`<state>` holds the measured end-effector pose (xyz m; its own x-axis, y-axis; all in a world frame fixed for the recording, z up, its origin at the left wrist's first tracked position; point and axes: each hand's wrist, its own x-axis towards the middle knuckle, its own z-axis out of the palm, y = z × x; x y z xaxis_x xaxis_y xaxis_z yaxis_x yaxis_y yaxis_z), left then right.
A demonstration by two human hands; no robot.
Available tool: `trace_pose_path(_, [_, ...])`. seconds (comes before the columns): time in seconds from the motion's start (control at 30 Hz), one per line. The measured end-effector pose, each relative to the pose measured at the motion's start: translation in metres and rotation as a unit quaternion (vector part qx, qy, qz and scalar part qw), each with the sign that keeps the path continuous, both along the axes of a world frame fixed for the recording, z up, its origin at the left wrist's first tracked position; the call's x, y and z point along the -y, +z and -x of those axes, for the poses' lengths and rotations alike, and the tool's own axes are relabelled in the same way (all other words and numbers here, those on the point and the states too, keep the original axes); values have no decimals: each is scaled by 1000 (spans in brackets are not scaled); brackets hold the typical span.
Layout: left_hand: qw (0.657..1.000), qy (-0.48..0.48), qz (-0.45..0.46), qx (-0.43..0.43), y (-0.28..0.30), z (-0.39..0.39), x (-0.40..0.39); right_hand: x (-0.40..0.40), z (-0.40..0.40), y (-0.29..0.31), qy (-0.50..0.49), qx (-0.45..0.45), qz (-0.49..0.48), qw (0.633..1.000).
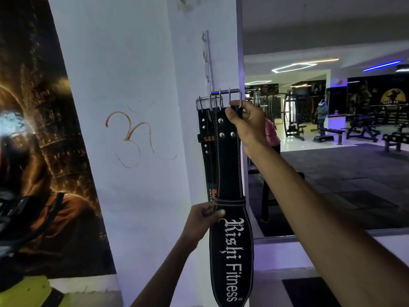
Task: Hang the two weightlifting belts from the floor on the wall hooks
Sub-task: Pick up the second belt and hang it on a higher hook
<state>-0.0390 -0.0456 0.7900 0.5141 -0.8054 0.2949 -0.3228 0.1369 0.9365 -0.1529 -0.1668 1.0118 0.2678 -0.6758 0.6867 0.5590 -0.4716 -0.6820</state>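
A black weightlifting belt (pixel 230 240) with white "Rishi Fitness" lettering hangs upright against the white pillar. My right hand (pixel 247 120) grips its top end just below the steel buckle (pixel 225 97). My left hand (pixel 204 218) pinches the belt's left edge near its leather loop. Behind it, a second black belt (pixel 207 147) with orange lettering hangs flat on the wall, its buckle (pixel 202 104) at the same height. A metal hook rail (pixel 207 58) runs up the pillar above both buckles. Whether either buckle sits on a hook is hidden.
The white pillar (pixel 132 85) bears a red drawn symbol. A dark poster (pixel 33 129) covers the wall at left. Right of the pillar edge, a gym floor with benches (pixel 358 131) and machines opens out, with a person (pixel 273 134) in pink standing behind my wrist.
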Motion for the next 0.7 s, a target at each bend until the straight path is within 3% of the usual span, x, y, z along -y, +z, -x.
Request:
trace_pose_path(0.27, [999, -42, -26, -3, -34, 5, -4, 5, 7, -6, 22, -7, -7, 1000])
trace_pose_path(0.4, [997, 40, 63, -5, 33, 1, 12, 13, 8, -11, 28, -9, -13, 999])
trace_pose_path(0.57, [969, 94, 228, 32, 148, 6, 33, 18, 11, -10, 38, -20, -9, 999])
trace_pose_path(0.7, [957, 91, 250, 118, 202, 9, 49, 24, 9, -3, 67, -15, -21, 997])
